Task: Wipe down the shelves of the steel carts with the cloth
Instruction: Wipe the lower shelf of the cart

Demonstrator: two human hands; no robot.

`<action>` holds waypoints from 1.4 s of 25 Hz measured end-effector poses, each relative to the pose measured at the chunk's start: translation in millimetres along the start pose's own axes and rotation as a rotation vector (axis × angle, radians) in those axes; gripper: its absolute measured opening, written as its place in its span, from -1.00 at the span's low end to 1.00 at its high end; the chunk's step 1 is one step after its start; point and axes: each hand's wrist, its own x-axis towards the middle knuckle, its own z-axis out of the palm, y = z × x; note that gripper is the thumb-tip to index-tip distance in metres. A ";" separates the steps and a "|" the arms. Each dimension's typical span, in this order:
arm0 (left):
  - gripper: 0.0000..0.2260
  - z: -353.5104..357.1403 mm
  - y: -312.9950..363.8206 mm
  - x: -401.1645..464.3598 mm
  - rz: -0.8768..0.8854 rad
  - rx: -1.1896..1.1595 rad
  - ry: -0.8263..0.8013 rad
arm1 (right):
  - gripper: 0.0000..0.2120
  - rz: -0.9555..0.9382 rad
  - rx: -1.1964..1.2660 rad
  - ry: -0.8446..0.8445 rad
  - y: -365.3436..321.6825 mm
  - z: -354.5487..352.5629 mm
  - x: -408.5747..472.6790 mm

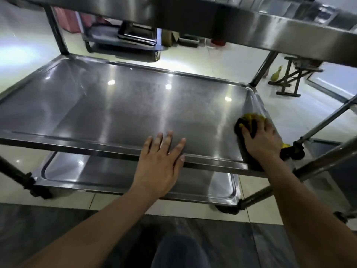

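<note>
Middle shelf (108, 105), long axis left-right. Cloth (249, 121): at its right end, near the front rim, bunched under my right hand (260, 138), fingers curled over it. Unwiped steel lies leftward. My left hand (162, 161): flat, fingers spread, on the front rim.

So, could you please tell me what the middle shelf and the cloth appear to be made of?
The middle shelf looks like brushed stainless steel: grey and shiny, with ceiling lights mirrored in it. The cloth under the right hand seems a soft fabric, yellow and dark, bunched into folds; its weave is too blurred to tell.
</note>
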 end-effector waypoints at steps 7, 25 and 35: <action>-0.35 -7.9 -0.5 -9.9 -0.071 -0.001 -0.001 | -0.30 -0.538 0.081 -0.178 -122.7 33.1 -27.7; -0.26 0.0 -0.1 -17.8 -0.089 0.019 0.042 | -0.30 -0.079 0.024 0.005 -34.0 13.2 -0.8; -0.25 -3.4 2.5 -18.0 -0.122 0.019 0.050 | -0.32 -0.520 0.105 -0.110 -89.0 23.1 -94.1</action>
